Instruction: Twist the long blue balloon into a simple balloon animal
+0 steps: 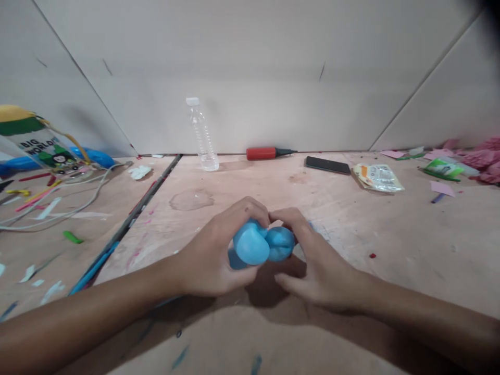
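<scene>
A light blue balloon [252, 245], bunched into rounded bulges, is between my two hands, above the pinkish wooden tabletop [422, 234]. My left hand [211, 255] curls round its left bulge, fingers over the top and thumb underneath. On the other side, my right hand [326, 268] has its fingers bent over the smaller right bulge, while its thumb stands apart below. The fingertips of both hands meet near the top of the balloon. Its far side is hidden by my fingers.
A clear plastic bottle [203, 138] stands by the white wall, near a red balloon pump [261, 153], a black phone [327, 165] and a plastic packet [378, 178]. At left are a printed drawstring bag [42, 143], a white cable [91, 200] and scraps. A dark gap [154, 190] crosses the tabletop.
</scene>
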Available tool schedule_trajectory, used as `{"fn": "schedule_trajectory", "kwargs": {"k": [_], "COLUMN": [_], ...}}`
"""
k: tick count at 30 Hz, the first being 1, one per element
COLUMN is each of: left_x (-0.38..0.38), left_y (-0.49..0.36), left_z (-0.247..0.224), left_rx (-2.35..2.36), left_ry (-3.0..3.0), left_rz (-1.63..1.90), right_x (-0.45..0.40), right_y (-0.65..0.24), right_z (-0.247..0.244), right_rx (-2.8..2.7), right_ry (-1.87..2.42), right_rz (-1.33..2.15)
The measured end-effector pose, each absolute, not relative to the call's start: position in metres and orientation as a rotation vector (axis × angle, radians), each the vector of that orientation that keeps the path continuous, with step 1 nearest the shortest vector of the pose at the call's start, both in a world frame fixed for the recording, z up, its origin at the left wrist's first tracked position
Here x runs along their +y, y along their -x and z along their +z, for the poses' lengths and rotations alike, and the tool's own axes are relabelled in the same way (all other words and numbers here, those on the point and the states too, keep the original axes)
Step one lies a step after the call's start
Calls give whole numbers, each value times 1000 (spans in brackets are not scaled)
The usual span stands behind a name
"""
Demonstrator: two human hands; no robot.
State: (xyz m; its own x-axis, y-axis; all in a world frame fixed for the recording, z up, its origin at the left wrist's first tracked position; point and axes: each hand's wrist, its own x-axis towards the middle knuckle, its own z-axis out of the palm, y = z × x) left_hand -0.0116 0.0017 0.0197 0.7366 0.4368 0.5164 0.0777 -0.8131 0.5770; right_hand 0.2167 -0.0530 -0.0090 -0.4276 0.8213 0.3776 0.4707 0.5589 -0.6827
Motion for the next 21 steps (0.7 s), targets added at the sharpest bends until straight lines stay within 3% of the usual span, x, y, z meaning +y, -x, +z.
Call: {"fn": "schedule_trajectory", "kwargs": {"k": [7, 21], "left_x": [5, 4], "left_y": [14, 14], "left_z": [20, 19], "left_rx": [431, 353], "left_ry": [-2393, -2386], "left_rz": [881, 831], "right_x": [-49, -51], "right_y": [-217, -215], "right_z": [-20, -5], "right_rx": [-2101, -2062], "right_ry": [1001, 1196], "right_rz": [345, 577]}}
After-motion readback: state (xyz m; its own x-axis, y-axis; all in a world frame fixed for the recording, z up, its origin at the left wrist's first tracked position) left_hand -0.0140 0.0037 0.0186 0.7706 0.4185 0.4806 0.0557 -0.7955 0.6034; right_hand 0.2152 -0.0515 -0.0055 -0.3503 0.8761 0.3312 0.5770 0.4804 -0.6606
